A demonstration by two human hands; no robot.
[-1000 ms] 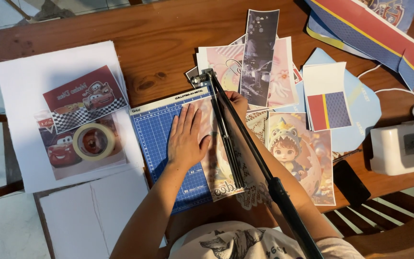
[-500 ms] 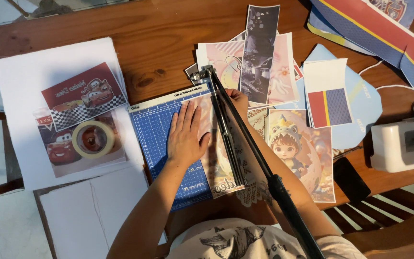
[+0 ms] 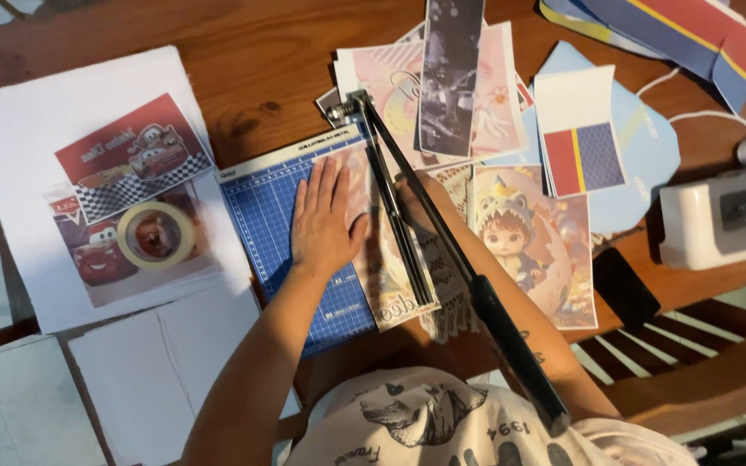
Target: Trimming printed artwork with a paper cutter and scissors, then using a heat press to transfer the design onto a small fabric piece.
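Head view: left hand (image 3: 325, 220) spread flat, fingers open, pinning the printed sheet (image 3: 388, 259) on the blue paper cutter (image 3: 278, 224) so it can't slide. Right hand (image 3: 420, 203) just past the raised blade arm (image 3: 468, 276), steadying the offcut side, grip unclear. Tape roll (image 3: 155, 235) off left on the desk (image 3: 243, 78).

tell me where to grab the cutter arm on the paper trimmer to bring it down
Grip the black handle at the free end of the raised cutter arm, coming from the right. It stands farthest from the hinge, and the left hand pins the sheet on the blue board.
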